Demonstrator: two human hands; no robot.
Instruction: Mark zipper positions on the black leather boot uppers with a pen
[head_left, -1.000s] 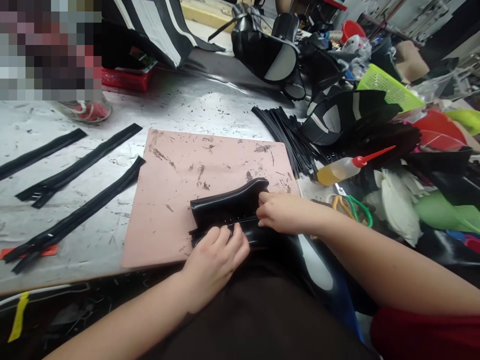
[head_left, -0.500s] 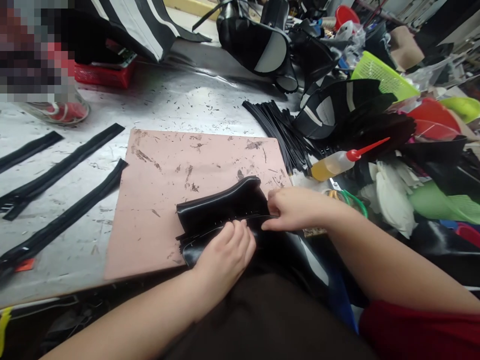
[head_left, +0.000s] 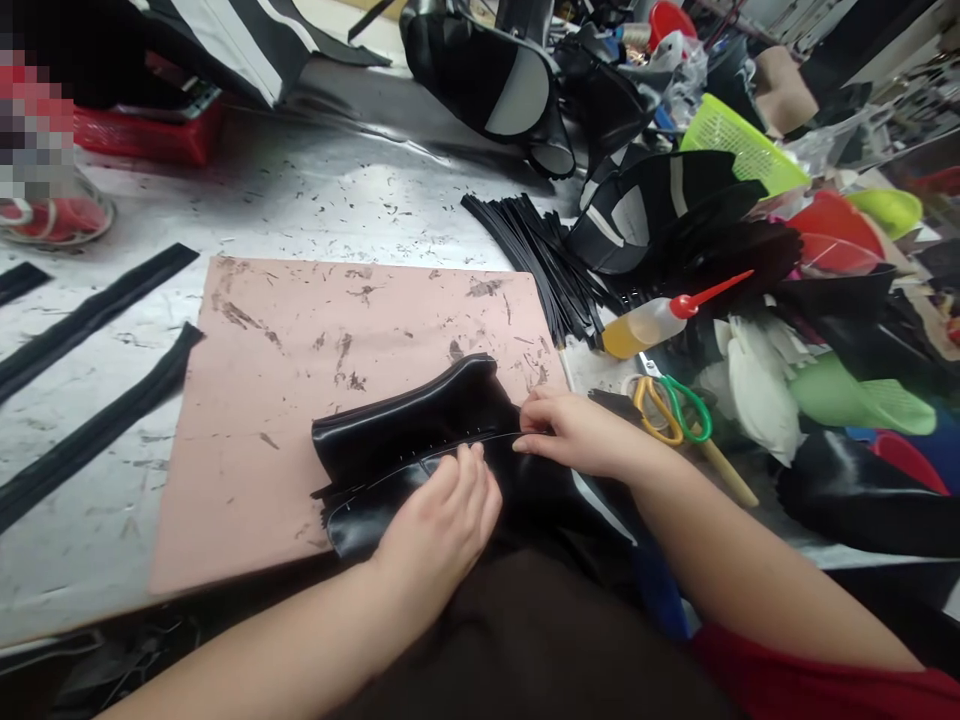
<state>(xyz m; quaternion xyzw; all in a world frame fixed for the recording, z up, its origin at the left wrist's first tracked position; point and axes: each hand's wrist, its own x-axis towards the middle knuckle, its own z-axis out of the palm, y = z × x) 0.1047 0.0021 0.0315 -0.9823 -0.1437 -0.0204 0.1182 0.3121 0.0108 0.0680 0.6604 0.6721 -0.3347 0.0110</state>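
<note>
With the left hand (head_left: 444, 508) and right hand (head_left: 561, 428) pinching the black leather piece (head_left: 405, 415) along its tick-marked edge, partly on the pink board (head_left: 247, 400), uneven finger tension could pucker or misalign that edge.

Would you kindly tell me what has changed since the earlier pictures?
The left hand and the right hand have both shifted rightward along the black leather-like piece, baring more of its near flap at the left. The view has swung right, so surroundings sit further left. Both hands remain on the piece; the pink board and squeeze bottle stayed put.
</note>
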